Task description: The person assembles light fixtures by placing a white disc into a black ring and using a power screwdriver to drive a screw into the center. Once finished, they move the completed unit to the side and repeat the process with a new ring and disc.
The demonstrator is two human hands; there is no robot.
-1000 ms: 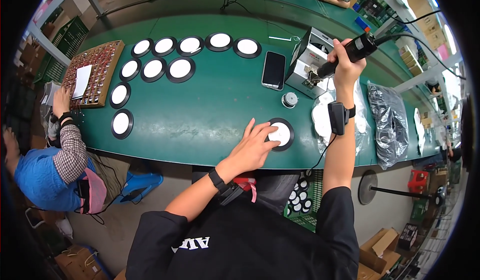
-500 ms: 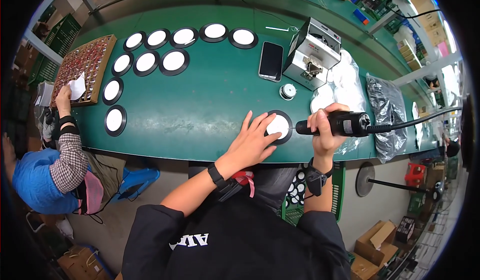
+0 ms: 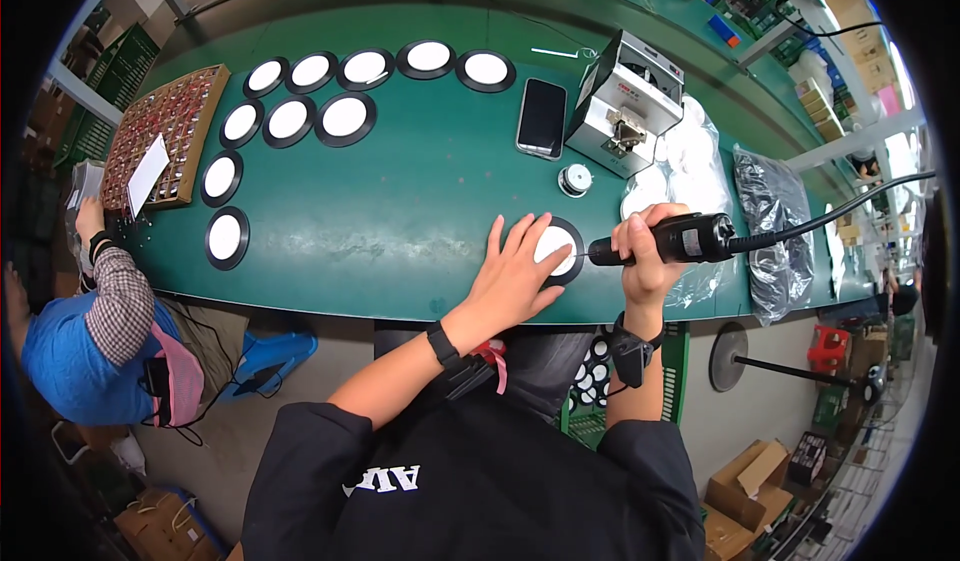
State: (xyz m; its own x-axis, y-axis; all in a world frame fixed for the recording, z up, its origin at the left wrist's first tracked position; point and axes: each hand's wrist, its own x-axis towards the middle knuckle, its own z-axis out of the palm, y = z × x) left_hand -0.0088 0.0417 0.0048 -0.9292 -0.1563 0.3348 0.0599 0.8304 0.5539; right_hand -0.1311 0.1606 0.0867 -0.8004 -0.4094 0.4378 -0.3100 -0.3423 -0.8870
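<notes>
Left hand: the left hand (image 3: 515, 271) is laid flat, fingers spread, on the round black-rimmed disc (image 3: 560, 248) at the near edge of the green table (image 3: 400, 211); nothing is gripped, the disc is only pressed down.
Right hand: the right hand (image 3: 645, 256) is closed around a black electric screwdriver (image 3: 665, 241), held level with its tip at the disc's right rim.
Change: a second ago the screwdriver was raised to the grey metal feeder box (image 3: 625, 101) at the far right; it has since been brought down to the disc, and over the last half second it has barely shifted.
Meaning: fastening at the disc's rim is judged to be under way.
Disc position: near side, right of centre, partly covered by the left fingers.
Surroundings: more discs of the same kind (image 3: 345, 116) are laid out far left; a dark phone (image 3: 541, 118) lies beside the feeder box; a co-worker's sleeve (image 3: 120, 301) is seen at the left edge.
</notes>
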